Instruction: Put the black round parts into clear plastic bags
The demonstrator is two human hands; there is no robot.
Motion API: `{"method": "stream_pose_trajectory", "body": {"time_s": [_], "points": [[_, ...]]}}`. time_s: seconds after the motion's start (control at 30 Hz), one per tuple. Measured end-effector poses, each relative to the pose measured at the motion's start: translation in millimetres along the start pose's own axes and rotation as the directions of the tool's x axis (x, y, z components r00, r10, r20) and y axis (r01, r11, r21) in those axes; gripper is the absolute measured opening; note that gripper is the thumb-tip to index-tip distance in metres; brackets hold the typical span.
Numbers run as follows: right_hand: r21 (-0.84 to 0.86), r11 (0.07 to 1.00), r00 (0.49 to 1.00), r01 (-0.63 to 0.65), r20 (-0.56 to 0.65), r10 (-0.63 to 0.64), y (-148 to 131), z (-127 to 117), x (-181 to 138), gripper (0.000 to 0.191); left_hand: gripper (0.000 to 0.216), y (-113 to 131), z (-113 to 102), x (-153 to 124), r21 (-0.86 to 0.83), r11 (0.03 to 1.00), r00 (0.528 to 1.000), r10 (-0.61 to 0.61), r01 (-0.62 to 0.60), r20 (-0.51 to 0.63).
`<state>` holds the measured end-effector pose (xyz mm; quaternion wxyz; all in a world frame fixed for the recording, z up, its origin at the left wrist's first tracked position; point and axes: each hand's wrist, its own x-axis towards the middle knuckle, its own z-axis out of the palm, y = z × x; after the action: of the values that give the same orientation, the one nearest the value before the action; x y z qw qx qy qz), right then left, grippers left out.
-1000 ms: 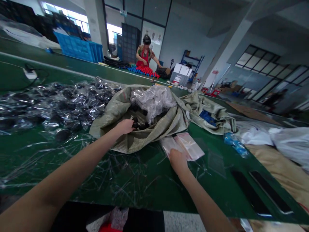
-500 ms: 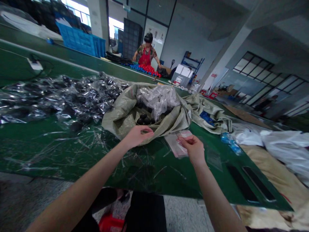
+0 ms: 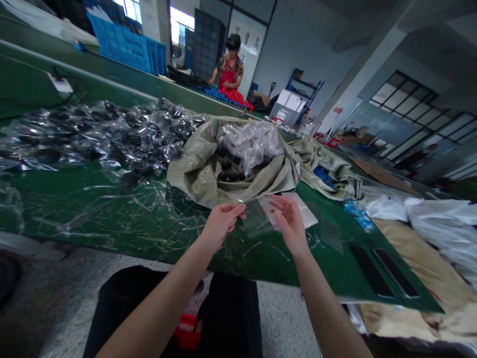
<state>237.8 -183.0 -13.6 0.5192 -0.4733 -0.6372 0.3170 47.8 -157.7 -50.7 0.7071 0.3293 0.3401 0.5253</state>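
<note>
My left hand point(image 3: 223, 223) is closed in a pinch on the edge of a clear plastic bag point(image 3: 254, 222). The bag stretches to the right above the green table. My right hand point(image 3: 290, 221) has its fingers apart at the bag's far side; whether a fingertip touches it I cannot tell. Beneath and behind that hand lies a stack of clear bags point(image 3: 306, 215). Beyond both hands an open woven sack point(image 3: 194, 174) holds black rounded pieces point(image 3: 230, 176) and crumpled translucent plastic point(image 3: 253, 144).
Many black pieces wrapped in clear plastic point(image 3: 145, 134) are heaped at left. Plastic strips litter the green table point(image 3: 149, 238). Two dark phone-like slabs point(image 3: 395, 273) lie at right, near a second sack point(image 3: 328, 169). Across the room a person in a red apron point(image 3: 229, 74) handles red and blue pieces.
My left hand has moved right and down from the sack's rim and now pinches a clear bag. My right hand's fingers have spread from a pinch. The view has shifted slightly.
</note>
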Motion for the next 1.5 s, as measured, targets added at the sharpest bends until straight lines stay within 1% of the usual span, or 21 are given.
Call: {"method": "stream_pose_trajectory", "body": {"time_s": [0.03, 0.07, 0.1, 0.13, 0.2, 0.27, 0.3, 0.37, 0.43, 0.5, 0.6, 0.73, 0.87, 0.97, 1.03, 1.07, 1.17, 1.27, 1.33, 1.4, 1.5], "points": [[-0.111, 0.988, 0.992, 0.108, 0.079, -0.099, -1.7, -0.3, -2.7, 0.051, 0.042, 4.0, -4.2, 0.5, -0.011, 1.000, 0.999, 0.013, -0.013, -0.040], [-0.212, 0.954, 0.970, 0.212, 0.163, -0.179, -3.4, 0.3, -4.8, 0.059, 0.043, 7.7, -7.9, 0.6, -0.017, 1.000, 0.997, 0.025, -0.026, -0.068], [-0.292, 0.907, 0.942, 0.303, 0.235, -0.239, -5.0, 2.1, -6.2, 0.063, 0.044, 11.1, -11.0, 0.5, -0.013, 0.999, 0.996, 0.035, -0.036, -0.083], [-0.349, 0.858, 0.915, 0.376, 0.289, -0.283, -6.3, 5.0, -6.8, 0.062, 0.044, 14.0, -13.4, 0.1, 0.000, 0.999, 0.995, 0.042, -0.043, -0.092], [-0.394, 0.789, 0.872, 0.471, 0.344, -0.349, -7.9, 14.0, -5.9, 0.046, 0.045, 18.0, -16.1, -1.7, 0.047, 0.998, 0.992, 0.055, -0.050, -0.117], [-0.387, 0.779, 0.861, 0.494, 0.345, -0.374, -8.6, 25.5, -3.7, 0.024, 0.045, 20.0, -17.0, -4.6, 0.112, 0.992, 0.985, 0.080, -0.063, -0.151], [-0.381, 0.791, 0.871, 0.478, 0.324, -0.370, -8.9, 31.6, -2.7, 0.016, 0.045, 20.5, -17.3, -6.6, 0.157, 0.984, 0.979, 0.112, -0.086, -0.167], [-0.362, 0.841, 0.912, 0.403, 0.234, -0.336, -9.8, 43.2, -1.1, 0.012, 0.043, 20.9, -17.9, -12.1, 0.289, 0.941, 0.956, 0.235, -0.178, -0.174], [-0.317, 0.900, 0.954, 0.298, 0.130, -0.270, -10.6, 53.4, 0.2, 0.013, 0.038, 21.2, -18.5, -19.2, 0.451, 0.850, 0.925, 0.360, -0.272, -0.122], [-0.250, 0.946, 0.978, 0.208, 0.082, -0.194, -10.7, 61.1, 1.9, 0.012, 0.042, 21.9, -19.0, -26.7, 0.593, 0.749, 0.914, 0.402, -0.296, -0.052], [-0.178, 0.975, 0.989, 0.133, 0.087, -0.119, -8.5, 67.5, 5.4, 0.014, 0.038, 25.0, -19.8, -34.6, 0.730, 0.637, 0.923, 0.384, -0.246, -0.024], [-0.149, 0.985, 0.990, 0.091, 0.119, -0.073, -5.6, 70.4, 9.0, 0.016, 0.030, 30.7, -23.1, -35.2, 0.814, 0.540, 0.916, 0.400, -0.215, -0.023], [-0.089, 0.995, 0.985, 0.049, 0.171, -0.033, -6.7, 71.8, 11.8, 0.017, 0.033, 33.0, -26.7, -30.5, 0.822, 0.515, 0.919, 0.393, -0.243, 0.026], [-0.018, 1.000, 0.970, -0.023, 0.242, 0.027, -7.1, 72.1, 15.4, 0.019, 0.029, 32.6, -26.1, -27.1, 0.830, 0.507, 0.918, 0.396, -0.230, 0.013], [-0.025, 0.999, 0.967, -0.034, 0.251, 0.040, -6.2, 72.1, 17.5, 0.019, 0.026, 31.5, -24.1, -25.2, 0.845, 0.490, 0.914, 0.405, -0.216, -0.001], [-0.052, 0.999, 0.972, -0.015, 0.235, 0.027, -5.7, 72.3, 18.1, 0.018, 0.023, 30.6, -22.9, -24.3, 0.857, 0.470, 0.909, 0.417, -0.210, -0.006], [-0.234, 0.964, 0.982, 0.130, 0.162, -0.093, -4.8, 73.6, 17.1, 0.015, 0.012, 27.5, -19.4, -22.4, 0.908, 0.368, 0.868, 0.497, -0.200, -0.010], [-0.494, 0.823, 0.959, 0.282, 0.118, -0.257, -7.2, 75.8, 12.6, 0.016, 0.006, 27.3, -16.7, -24.3, 0.953, 0.230, 0.806, 0.592, -0.197, 0.024], [-0.604, 0.736, 0.941, 0.307, 0.080, -0.328, -12.0, 77.0, 8.5, 0.018, 0.005, 30.4, -15.4, -29.3, 0.971, 0.148, 0.756, 0.652, -0.190, 0.049], [-0.635, 0.713, 0.934, 0.296, 0.035, -0.356, -20.2, 77.4, 4.7, 0.018, 0.005, 35.3, -14.5, -36.9, 0.981, 0.079, 0.695, 0.716, -0.177, 0.068], [-0.610, 0.730, 0.927, 0.308, 0.020, -0.374, -37.5, 77.5, 0.6, 0.018, 0.006, 43.5, -12.5, -50.2, 0.980, -0.010, 0.614, 0.778, -0.197, 0.132]]}}
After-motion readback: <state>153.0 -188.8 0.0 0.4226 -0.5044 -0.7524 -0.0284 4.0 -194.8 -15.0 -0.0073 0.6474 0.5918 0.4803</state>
